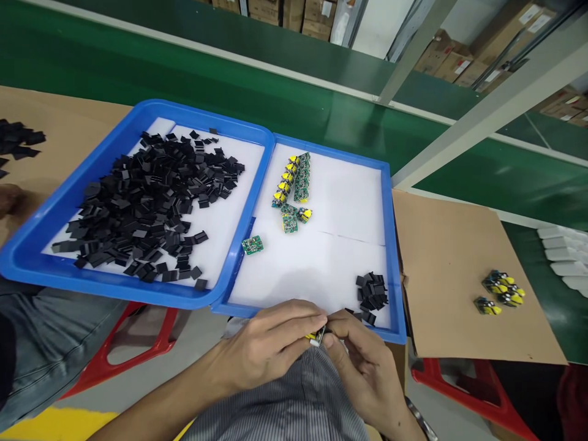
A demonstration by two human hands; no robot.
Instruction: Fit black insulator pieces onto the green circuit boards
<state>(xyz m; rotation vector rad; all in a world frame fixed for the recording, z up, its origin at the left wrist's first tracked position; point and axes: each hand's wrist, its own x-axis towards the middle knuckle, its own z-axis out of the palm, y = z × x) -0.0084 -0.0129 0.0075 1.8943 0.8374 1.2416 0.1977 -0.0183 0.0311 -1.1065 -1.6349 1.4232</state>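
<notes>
Circuit board (pixel 315 337) in my fingers sits just over the near rim of the right blue tray (pixel 395 245). Its neighbour, the left blue tray (pixel 27 245), carries the big heap of black pieces (pixel 142 202). My left hand (pixel 271 343) and right hand (pixel 362 361) both pinch the board, fingers curled nearly closed and hiding most of it. I judge it light, stiff and fragile, best gripped by its bare edges, off the components. Only a yellow part and a pale corner show.

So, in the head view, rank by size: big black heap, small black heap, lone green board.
1. big black heap
2. small black heap
3. lone green board, farther off yet clearly smallest
</notes>
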